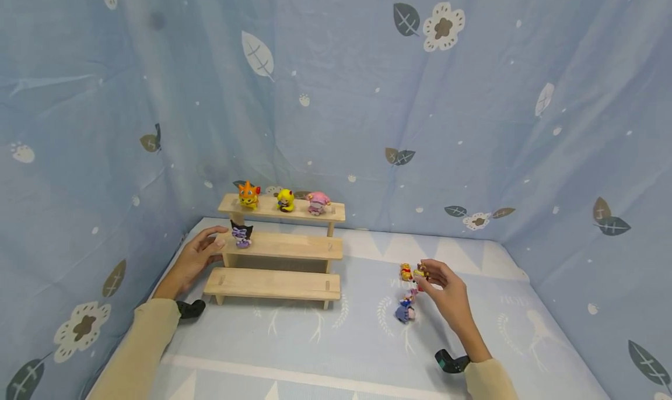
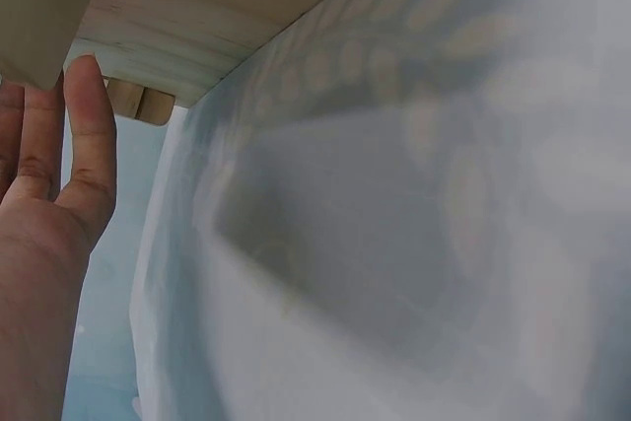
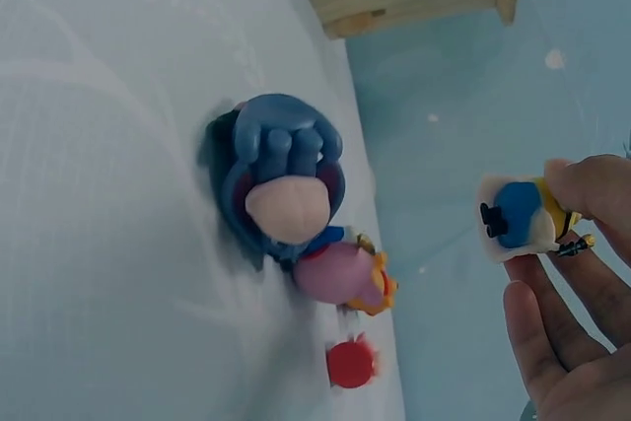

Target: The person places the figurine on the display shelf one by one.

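My right hand point(image 1: 446, 289) pinches a small yellow, blue and white figurine point(image 3: 523, 214) between thumb and fingers, held above the mat at the right. Close by on the mat are a red-and-yellow bear figurine point(image 1: 406, 272), a pink-and-blue figurine point(image 1: 408, 298) and a blue-grey donkey figurine point(image 3: 281, 155). Something small and red point(image 3: 352, 362) is beside them in the right wrist view. At the left end of a three-step wooden stand point(image 1: 286, 245), my left hand point(image 1: 196, 257) rests with loosely bent fingers; in the left wrist view its fingertips point(image 2: 89, 81) are right at the wood.
Across the top step stand an orange-and-yellow figurine point(image 1: 249, 195), a yellow-haired figurine point(image 1: 286, 200) and a pink figurine point(image 1: 317, 203). A black-and-purple figurine point(image 1: 242, 235) occupies the middle step's left end. Patterned blue curtains point(image 1: 336, 108) enclose the mat point(image 1: 357, 341) behind and at both sides.
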A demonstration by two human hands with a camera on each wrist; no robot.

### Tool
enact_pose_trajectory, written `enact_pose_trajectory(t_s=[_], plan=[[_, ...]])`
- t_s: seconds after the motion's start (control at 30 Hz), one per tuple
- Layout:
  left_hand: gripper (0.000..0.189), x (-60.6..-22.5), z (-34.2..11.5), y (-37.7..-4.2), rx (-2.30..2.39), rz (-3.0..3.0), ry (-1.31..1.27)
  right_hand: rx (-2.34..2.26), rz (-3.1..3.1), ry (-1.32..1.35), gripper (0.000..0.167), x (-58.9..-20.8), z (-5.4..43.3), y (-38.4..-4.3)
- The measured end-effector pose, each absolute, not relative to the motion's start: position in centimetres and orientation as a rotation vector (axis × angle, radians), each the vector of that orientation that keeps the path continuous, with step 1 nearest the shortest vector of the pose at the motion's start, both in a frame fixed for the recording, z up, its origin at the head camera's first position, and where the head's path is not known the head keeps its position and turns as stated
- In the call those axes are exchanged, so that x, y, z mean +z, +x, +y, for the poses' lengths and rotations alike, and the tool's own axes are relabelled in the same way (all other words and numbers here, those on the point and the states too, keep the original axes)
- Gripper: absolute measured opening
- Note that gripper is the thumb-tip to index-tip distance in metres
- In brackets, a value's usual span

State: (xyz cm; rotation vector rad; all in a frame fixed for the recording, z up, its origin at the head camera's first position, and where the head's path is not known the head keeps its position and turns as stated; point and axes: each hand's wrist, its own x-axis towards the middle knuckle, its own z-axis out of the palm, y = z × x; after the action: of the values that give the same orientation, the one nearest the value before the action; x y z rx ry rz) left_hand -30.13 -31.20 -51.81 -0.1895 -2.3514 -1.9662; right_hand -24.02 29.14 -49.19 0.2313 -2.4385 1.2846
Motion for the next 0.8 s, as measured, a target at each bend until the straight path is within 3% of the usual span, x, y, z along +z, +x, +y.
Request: enact_pose_trajectory(t_s=[0.8], plan=[[0.053,-51.8,-31.1,-30.1,-1.980,-2.364,-0.171,1.522,-2.370,0.491,0.044,-48.1,24.3,-26.0]])
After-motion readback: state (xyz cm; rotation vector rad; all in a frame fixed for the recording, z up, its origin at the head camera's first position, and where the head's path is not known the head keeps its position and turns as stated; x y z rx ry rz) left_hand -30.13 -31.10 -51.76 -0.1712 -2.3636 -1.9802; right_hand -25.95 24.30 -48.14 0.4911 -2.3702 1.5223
